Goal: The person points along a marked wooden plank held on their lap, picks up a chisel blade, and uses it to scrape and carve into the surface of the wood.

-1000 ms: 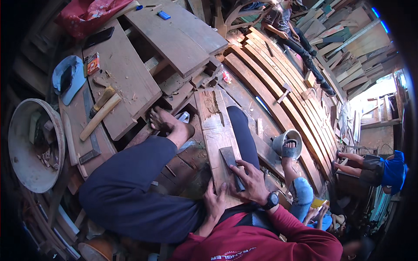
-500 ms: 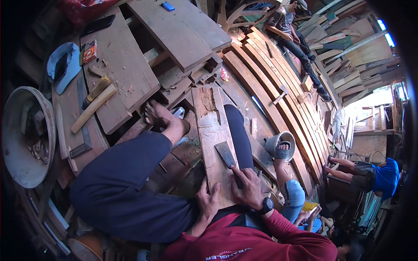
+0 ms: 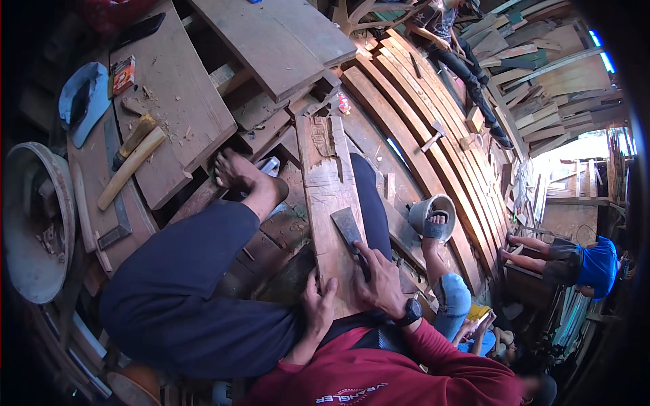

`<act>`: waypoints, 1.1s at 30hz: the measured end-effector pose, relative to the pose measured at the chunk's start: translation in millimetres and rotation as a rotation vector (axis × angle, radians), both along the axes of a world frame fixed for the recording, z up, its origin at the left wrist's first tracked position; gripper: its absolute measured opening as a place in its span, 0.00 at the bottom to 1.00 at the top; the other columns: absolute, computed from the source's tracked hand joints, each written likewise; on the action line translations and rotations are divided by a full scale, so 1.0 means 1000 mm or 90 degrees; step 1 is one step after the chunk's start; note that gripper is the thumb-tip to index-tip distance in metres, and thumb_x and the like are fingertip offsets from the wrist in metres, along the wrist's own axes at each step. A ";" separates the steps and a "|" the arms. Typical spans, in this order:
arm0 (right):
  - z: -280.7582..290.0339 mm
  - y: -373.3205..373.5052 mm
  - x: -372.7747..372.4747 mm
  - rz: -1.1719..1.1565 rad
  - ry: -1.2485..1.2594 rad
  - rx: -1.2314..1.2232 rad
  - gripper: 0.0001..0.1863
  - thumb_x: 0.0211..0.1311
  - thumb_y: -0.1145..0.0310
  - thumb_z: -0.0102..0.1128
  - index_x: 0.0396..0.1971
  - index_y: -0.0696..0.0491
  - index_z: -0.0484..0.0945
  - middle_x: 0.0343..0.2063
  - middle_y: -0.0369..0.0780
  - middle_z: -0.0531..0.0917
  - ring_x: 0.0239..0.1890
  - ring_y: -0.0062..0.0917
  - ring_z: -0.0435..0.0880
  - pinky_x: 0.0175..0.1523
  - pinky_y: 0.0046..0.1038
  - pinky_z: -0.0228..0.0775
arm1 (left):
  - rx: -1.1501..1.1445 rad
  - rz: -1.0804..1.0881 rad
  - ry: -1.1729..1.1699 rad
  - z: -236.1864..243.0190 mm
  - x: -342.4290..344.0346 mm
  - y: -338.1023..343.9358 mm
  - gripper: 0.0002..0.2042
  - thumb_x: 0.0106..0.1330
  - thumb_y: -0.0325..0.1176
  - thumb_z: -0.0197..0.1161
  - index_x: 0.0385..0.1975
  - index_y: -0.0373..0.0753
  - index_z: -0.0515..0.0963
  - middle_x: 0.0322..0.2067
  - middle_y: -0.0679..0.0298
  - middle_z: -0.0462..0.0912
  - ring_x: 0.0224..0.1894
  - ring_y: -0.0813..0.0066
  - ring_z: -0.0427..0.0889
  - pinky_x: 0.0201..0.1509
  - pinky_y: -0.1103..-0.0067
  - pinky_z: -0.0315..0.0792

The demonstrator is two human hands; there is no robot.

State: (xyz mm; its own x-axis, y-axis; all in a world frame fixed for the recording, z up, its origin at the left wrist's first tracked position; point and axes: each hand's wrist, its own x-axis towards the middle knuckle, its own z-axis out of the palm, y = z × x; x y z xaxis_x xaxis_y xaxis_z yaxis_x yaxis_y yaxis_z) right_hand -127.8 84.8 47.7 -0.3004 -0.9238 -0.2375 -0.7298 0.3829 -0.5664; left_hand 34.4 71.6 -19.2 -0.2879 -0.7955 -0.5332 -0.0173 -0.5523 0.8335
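Note:
A long wooden board (image 3: 325, 196) lies lengthwise over my lap, its far end rough and gouged. My left hand (image 3: 318, 303) grips the board's left edge near my body, thumb on top and the other fingers partly hidden. In my right hand (image 3: 383, 283) is a scraper with a wide flat metal blade (image 3: 346, 224) and a dark handle. The blade lies over the middle of the board and points away from me; whether its edge touches the wood, I cannot tell.
At left are a wooden-handled tool (image 3: 133, 166), a metal square (image 3: 115, 235), a cap (image 3: 84, 101) and a large basin (image 3: 40, 220). A hammer (image 3: 433, 135) rests on long beams at right. Beside my leg, a person's sandalled foot meets a bucket (image 3: 443, 206). Other people sit or stand farther right.
The whole view has shifted slightly, so most things appear higher and a little to the left. Both hands keep their holds on the board and the scraper.

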 end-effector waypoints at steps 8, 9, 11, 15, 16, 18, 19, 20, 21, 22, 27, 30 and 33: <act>-0.001 -0.004 0.002 -0.029 0.020 0.092 0.29 0.65 0.68 0.56 0.67 0.50 0.69 0.34 0.52 0.83 0.33 0.50 0.83 0.39 0.44 0.75 | 0.048 -0.027 0.009 -0.010 -0.003 -0.001 0.27 0.73 0.47 0.60 0.58 0.28 0.71 0.50 0.46 0.82 0.54 0.57 0.81 0.58 0.67 0.71; -0.003 -0.003 0.002 -0.024 0.027 0.066 0.29 0.65 0.69 0.56 0.67 0.49 0.69 0.34 0.53 0.84 0.32 0.50 0.84 0.39 0.44 0.75 | 0.035 -0.030 0.004 -0.010 -0.003 -0.001 0.27 0.73 0.47 0.60 0.58 0.28 0.71 0.49 0.45 0.82 0.54 0.55 0.81 0.57 0.67 0.72; -0.001 -0.001 0.003 -0.020 0.033 0.044 0.29 0.64 0.69 0.56 0.68 0.49 0.70 0.34 0.54 0.85 0.32 0.50 0.84 0.38 0.44 0.75 | 0.026 -0.033 -0.002 -0.010 -0.003 -0.001 0.27 0.72 0.47 0.60 0.59 0.28 0.70 0.48 0.45 0.82 0.53 0.53 0.82 0.56 0.66 0.72; 0.007 -0.001 0.003 -0.032 0.033 0.054 0.30 0.63 0.69 0.56 0.68 0.48 0.70 0.29 0.55 0.85 0.27 0.49 0.84 0.35 0.44 0.75 | -0.036 -0.065 -0.042 -0.001 -0.003 -0.004 0.28 0.72 0.47 0.61 0.59 0.28 0.69 0.47 0.42 0.82 0.52 0.49 0.83 0.54 0.64 0.74; 0.006 -0.001 0.002 -0.041 0.032 0.034 0.30 0.63 0.69 0.56 0.68 0.48 0.70 0.26 0.54 0.84 0.25 0.49 0.84 0.33 0.44 0.75 | -0.040 -0.068 -0.040 0.001 -0.004 -0.005 0.28 0.72 0.47 0.61 0.59 0.28 0.69 0.47 0.41 0.82 0.51 0.48 0.83 0.53 0.63 0.75; 0.006 -0.009 0.004 -0.038 0.053 0.056 0.30 0.63 0.68 0.56 0.67 0.48 0.71 0.24 0.54 0.83 0.24 0.49 0.83 0.33 0.45 0.74 | -0.038 -0.080 -0.042 0.004 -0.005 -0.006 0.29 0.72 0.47 0.61 0.60 0.28 0.68 0.47 0.41 0.82 0.51 0.47 0.83 0.53 0.63 0.75; 0.006 -0.015 0.005 -0.036 0.073 0.076 0.29 0.64 0.68 0.55 0.67 0.47 0.71 0.22 0.54 0.82 0.23 0.49 0.83 0.32 0.45 0.74 | -0.037 -0.091 -0.044 0.005 -0.005 -0.006 0.29 0.72 0.47 0.61 0.61 0.28 0.66 0.48 0.41 0.82 0.51 0.47 0.83 0.54 0.63 0.75; 0.005 -0.022 0.005 -0.036 0.073 0.078 0.29 0.64 0.68 0.55 0.67 0.47 0.71 0.22 0.54 0.82 0.23 0.49 0.83 0.32 0.45 0.74 | -0.035 -0.092 -0.044 0.005 -0.006 -0.006 0.29 0.72 0.47 0.61 0.61 0.28 0.66 0.48 0.41 0.82 0.51 0.47 0.83 0.54 0.63 0.75; 0.003 -0.032 0.005 -0.043 0.081 0.080 0.29 0.64 0.67 0.55 0.67 0.47 0.72 0.20 0.54 0.81 0.22 0.49 0.82 0.32 0.45 0.73 | -0.050 -0.101 -0.021 0.005 -0.005 -0.007 0.30 0.72 0.46 0.60 0.63 0.29 0.64 0.49 0.40 0.81 0.53 0.46 0.83 0.55 0.63 0.74; 0.002 -0.037 0.005 -0.050 0.089 0.082 0.28 0.64 0.67 0.55 0.66 0.47 0.72 0.18 0.54 0.80 0.20 0.49 0.81 0.31 0.45 0.73 | -0.066 -0.110 0.002 0.005 -0.004 -0.008 0.30 0.72 0.45 0.60 0.64 0.29 0.62 0.50 0.40 0.81 0.54 0.46 0.82 0.56 0.63 0.74; 0.011 -0.038 -0.002 -0.048 0.083 0.093 0.27 0.64 0.67 0.54 0.64 0.48 0.75 0.16 0.55 0.78 0.19 0.49 0.81 0.31 0.46 0.72 | -0.028 -0.123 0.068 0.006 -0.004 -0.007 0.30 0.73 0.43 0.58 0.65 0.28 0.58 0.53 0.38 0.78 0.57 0.44 0.79 0.58 0.63 0.72; 0.012 -0.040 0.000 -0.069 0.077 0.092 0.26 0.63 0.67 0.55 0.63 0.48 0.76 0.17 0.56 0.78 0.20 0.49 0.81 0.31 0.46 0.73 | -0.010 -0.144 0.088 0.003 -0.006 -0.005 0.30 0.74 0.42 0.57 0.66 0.28 0.57 0.53 0.37 0.78 0.58 0.43 0.79 0.59 0.63 0.72; 0.002 -0.054 -0.003 -0.085 0.110 0.107 0.26 0.62 0.66 0.56 0.62 0.48 0.77 0.17 0.57 0.79 0.20 0.49 0.82 0.33 0.45 0.75 | -0.009 -0.161 0.094 -0.002 -0.010 -0.003 0.31 0.73 0.43 0.58 0.65 0.28 0.56 0.52 0.36 0.78 0.58 0.43 0.79 0.59 0.63 0.72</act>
State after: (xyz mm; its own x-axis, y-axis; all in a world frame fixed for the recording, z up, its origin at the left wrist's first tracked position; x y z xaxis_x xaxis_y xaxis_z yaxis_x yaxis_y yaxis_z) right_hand -130.4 30.8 49.7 -0.4664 -0.8253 -0.3184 -0.7466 0.5603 -0.3588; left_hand 24.1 68.1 -20.8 -0.5510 -0.6963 -0.4601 -0.0311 -0.5338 0.8451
